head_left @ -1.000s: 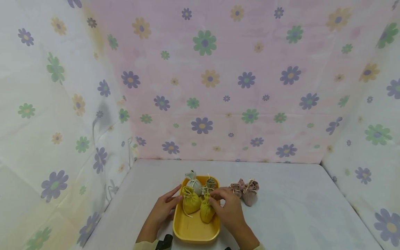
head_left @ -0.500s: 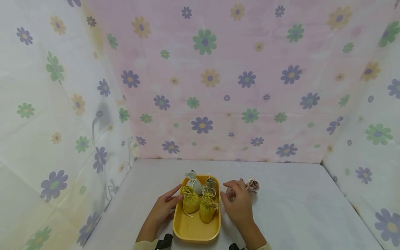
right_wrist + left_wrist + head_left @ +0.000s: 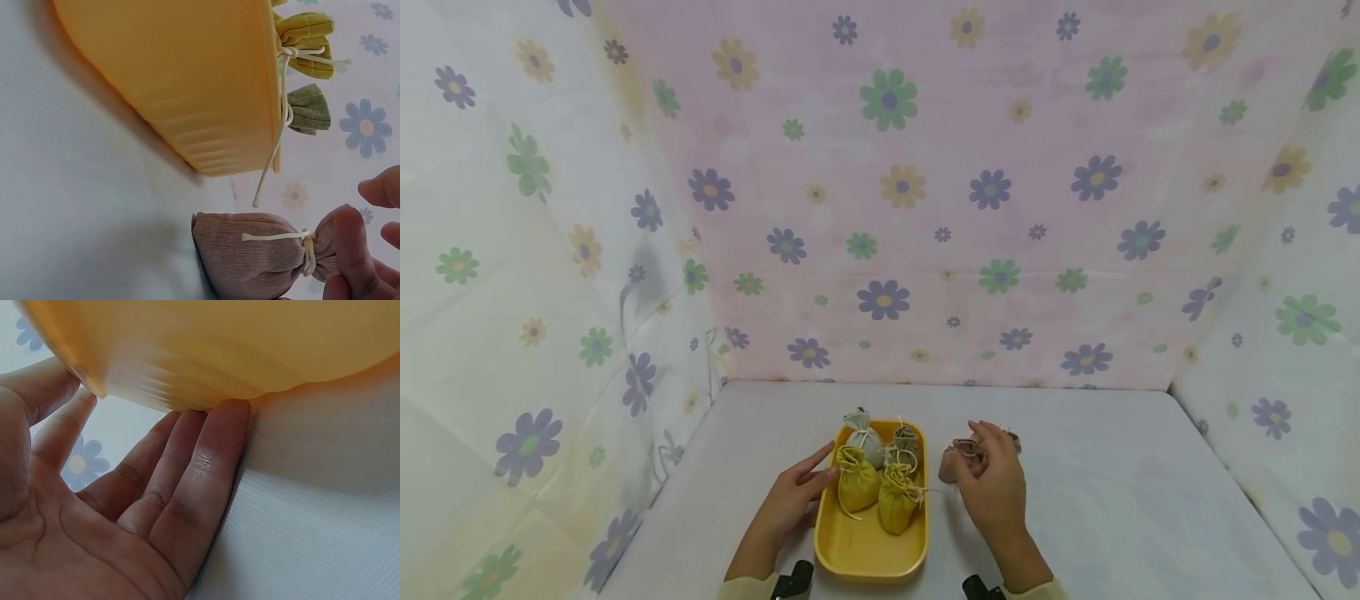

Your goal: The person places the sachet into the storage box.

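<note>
Against the tray's edge (image 3: 821, 523), left fingers (image 3: 200, 469) spread; right fingers (image 3: 351, 247) gape beside a pouch (image 3: 250, 256).

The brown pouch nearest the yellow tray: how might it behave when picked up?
The pouch probably squashes slightly under the fingers, since it looks like creased, gathered cloth. It likely won't slip easily: its weave appears matte, and a cord cinches it near the top. Weight is unclear.

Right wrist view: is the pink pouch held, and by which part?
Cannot tell: a finger of the right hand overlaps the pink pouch at its top, but no closed grip shows.
</note>
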### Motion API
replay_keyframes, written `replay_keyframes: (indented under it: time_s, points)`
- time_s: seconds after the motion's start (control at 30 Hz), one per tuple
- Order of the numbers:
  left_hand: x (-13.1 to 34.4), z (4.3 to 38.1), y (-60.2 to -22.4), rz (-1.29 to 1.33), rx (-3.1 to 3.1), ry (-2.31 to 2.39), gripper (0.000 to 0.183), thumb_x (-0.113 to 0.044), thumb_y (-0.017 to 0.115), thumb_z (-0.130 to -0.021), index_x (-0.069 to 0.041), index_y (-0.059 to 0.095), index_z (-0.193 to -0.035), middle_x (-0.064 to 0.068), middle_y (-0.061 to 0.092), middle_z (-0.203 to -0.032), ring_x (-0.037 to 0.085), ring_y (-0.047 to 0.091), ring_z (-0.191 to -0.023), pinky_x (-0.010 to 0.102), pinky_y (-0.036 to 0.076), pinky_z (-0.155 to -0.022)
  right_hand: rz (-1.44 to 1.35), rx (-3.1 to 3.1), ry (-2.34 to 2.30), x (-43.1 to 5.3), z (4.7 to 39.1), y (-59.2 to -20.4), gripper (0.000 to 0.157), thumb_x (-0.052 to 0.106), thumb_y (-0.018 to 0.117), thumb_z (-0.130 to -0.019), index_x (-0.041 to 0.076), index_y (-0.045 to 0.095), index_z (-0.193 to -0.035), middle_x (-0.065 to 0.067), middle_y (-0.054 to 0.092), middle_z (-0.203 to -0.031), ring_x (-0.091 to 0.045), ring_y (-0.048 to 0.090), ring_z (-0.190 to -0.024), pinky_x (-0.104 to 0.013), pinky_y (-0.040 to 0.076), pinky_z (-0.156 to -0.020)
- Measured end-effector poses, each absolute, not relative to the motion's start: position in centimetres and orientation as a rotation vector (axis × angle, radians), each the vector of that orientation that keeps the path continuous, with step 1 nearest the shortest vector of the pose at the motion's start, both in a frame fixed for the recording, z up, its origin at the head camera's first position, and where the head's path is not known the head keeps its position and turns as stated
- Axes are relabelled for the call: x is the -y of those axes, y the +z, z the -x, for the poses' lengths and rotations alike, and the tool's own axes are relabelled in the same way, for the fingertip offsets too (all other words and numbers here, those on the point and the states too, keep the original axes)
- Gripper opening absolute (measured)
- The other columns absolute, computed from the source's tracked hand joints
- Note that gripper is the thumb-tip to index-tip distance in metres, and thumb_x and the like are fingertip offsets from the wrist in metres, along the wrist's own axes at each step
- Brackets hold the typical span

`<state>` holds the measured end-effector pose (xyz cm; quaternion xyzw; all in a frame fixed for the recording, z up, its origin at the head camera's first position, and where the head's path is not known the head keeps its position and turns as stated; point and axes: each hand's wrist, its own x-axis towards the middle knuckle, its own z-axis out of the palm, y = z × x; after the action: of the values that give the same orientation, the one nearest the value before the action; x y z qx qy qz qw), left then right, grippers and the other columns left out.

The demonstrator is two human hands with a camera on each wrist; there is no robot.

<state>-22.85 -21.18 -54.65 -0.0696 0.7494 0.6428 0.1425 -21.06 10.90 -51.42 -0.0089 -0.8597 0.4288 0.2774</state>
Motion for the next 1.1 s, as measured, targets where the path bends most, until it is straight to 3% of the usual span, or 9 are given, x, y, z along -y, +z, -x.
replay_keyframes:
  time_s: [0.1,0.17,0.27,0.43,0.53,0.63,0.77,0.93,1.1]
  points:
    - [21.3,22.9,-54.5,0.207,-2.152,1.862,0.073,-0.059,0.073,-0.089,-0.040,0.048,-0.154,0.019,0.061,-0.145,0.023,0.071,-0.113,0.042,0.065,-0.081,0.037,2.298,1.136,-10.9,21.2,-51.6,0.055,0.020,0.088,-0.083,0.010,0.067,-0.133,-0.011,0.063,-0.137,-0.027,0.069,-0.106,-0.044,0.062,-0.083]
    - [21.2,22.9,-54.6,0.200,-2.155,1.860,0.072,-0.058,0.073,-0.090,-0.038,0.047,-0.155,0.020,0.061,-0.144,0.024,0.071,-0.113,0.042,0.065,-0.081,0.057,2.293,1.134,-10.9,21.2,-51.8,0.057,0.021,0.089,-0.083,0.009,0.066,-0.133,-0.013,0.065,-0.135,-0.034,0.063,-0.126,-0.054,0.057,-0.097]
    - [21.2,23.0,-54.6,0.214,-2.158,1.855,0.072,-0.058,0.073,-0.090,-0.039,0.048,-0.154,0.019,0.062,-0.144,0.024,0.071,-0.113,0.041,0.065,-0.081,0.093,2.299,1.152,-10.9,21.3,-52.1,0.060,0.023,0.089,-0.083,0.005,0.064,-0.134,-0.015,0.065,-0.136,-0.036,0.059,-0.134,-0.059,0.051,-0.106]
    - [21.3,22.9,-54.6,0.224,-2.167,1.843,0.072,-0.059,0.074,-0.088,-0.040,0.049,-0.154,0.018,0.062,-0.144,0.022,0.071,-0.111,0.041,0.065,-0.078,0.164,2.345,1.171,-10.8,21.4,-52.4,0.066,0.028,0.087,-0.085,0.001,0.060,-0.139,-0.018,0.063,-0.141,-0.036,0.057,-0.137,-0.056,0.049,-0.110]
    - [21.3,22.9,-54.6,0.218,-2.171,1.837,0.072,-0.059,0.073,-0.089,-0.040,0.049,-0.154,0.018,0.062,-0.144,0.021,0.072,-0.109,0.041,0.065,-0.076,0.210,2.378,1.158,-10.8,21.5,-52.5,0.067,0.031,0.086,-0.086,0.001,0.060,-0.140,-0.019,0.066,-0.138,-0.036,0.061,-0.130,-0.055,0.054,-0.102]
    - [21.4,22.9,-54.6,0.217,-2.176,1.831,0.072,-0.059,0.073,-0.089,-0.041,0.049,-0.154,0.017,0.062,-0.144,0.021,0.072,-0.108,0.040,0.065,-0.074,0.233,2.401,1.128,-10.7,21.6,-52.6,0.064,0.032,0.085,-0.086,0.002,0.063,-0.138,-0.018,0.070,-0.133,-0.032,0.070,-0.112,-0.046,0.059,-0.080]
    - [21.4,22.9,-54.7,0.217,-2.180,1.830,0.072,-0.060,0.074,-0.088,-0.041,0.049,-0.153,0.018,0.062,-0.144,0.021,0.072,-0.108,0.041,0.065,-0.075,0.244,2.417,1.116,-10.6,21.7,-52.7,0.062,0.031,0.085,-0.087,0.004,0.064,-0.138,-0.018,0.072,-0.130,-0.021,0.064,-0.078,-0.029,0.042,-0.054]
    - [21.4,22.9,-54.7,0.209,-2.170,1.841,0.072,-0.060,0.073,-0.088,-0.041,0.048,-0.154,0.017,0.062,-0.143,0.021,0.071,-0.109,0.041,0.065,-0.076,0.245,2.431,1.138,-10.6,21.8,-53.1,0.056,0.026,0.086,-0.086,0.006,0.067,-0.135,-0.015,0.075,-0.121,-0.013,0.049,-0.057,-0.024,0.036,-0.044]
    - [21.4,22.9,-54.7,0.209,-2.170,1.842,0.074,-0.060,0.073,-0.088,-0.040,0.047,-0.155,0.017,0.062,-0.143,0.021,0.071,-0.110,0.041,0.065,-0.078,0.231,2.445,1.123,-10.6,21.9,-53.4,0.041,0.020,0.083,-0.086,0.011,0.074,-0.125,-0.007,0.079,-0.087,-0.007,0.050,-0.048,-0.025,0.038,-0.043]
